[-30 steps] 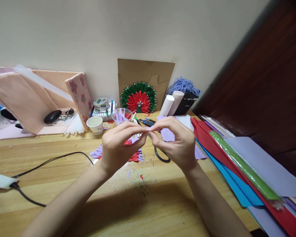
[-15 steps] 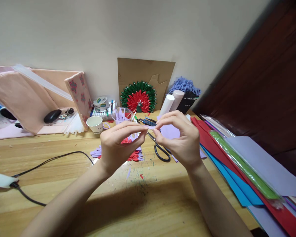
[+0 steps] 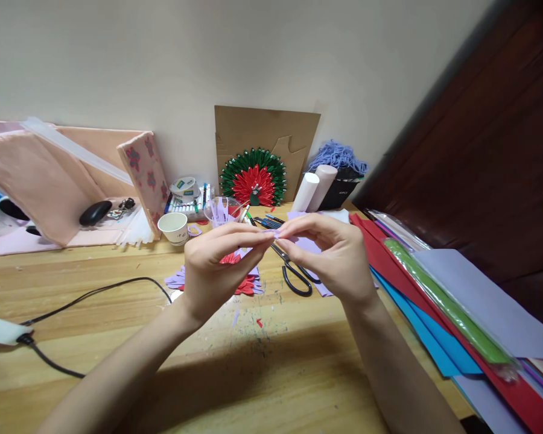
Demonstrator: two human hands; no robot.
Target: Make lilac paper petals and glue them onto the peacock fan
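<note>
Both hands meet above the middle of the table, pinching a small purple paper strip [image 3: 277,234] between their fingertips. My left hand [image 3: 221,262] has thumb and index finger closed on one end. The fingers of my right hand [image 3: 330,253] close on the other end, almost touching the left fingertips. Most of the strip is hidden by the fingers. Behind and below my left hand lies a red and purple paper piece [image 3: 248,284] with pointed petals, partly covered. Black-handled scissors [image 3: 297,280] and purple paper [image 3: 308,245] lie beside my right hand.
A paper cup [image 3: 174,229] and a clear bowl [image 3: 223,211] of purple strips stand at the back. A green and red paper peacock [image 3: 259,181] leans on cardboard [image 3: 266,129]. Coloured sheets [image 3: 438,325] lie right; a black cable [image 3: 95,292] runs left.
My right hand has lowered slightly and its fingertips have moved closer to the left ones, so less of the purple strip shows. The left hand has barely moved.
</note>
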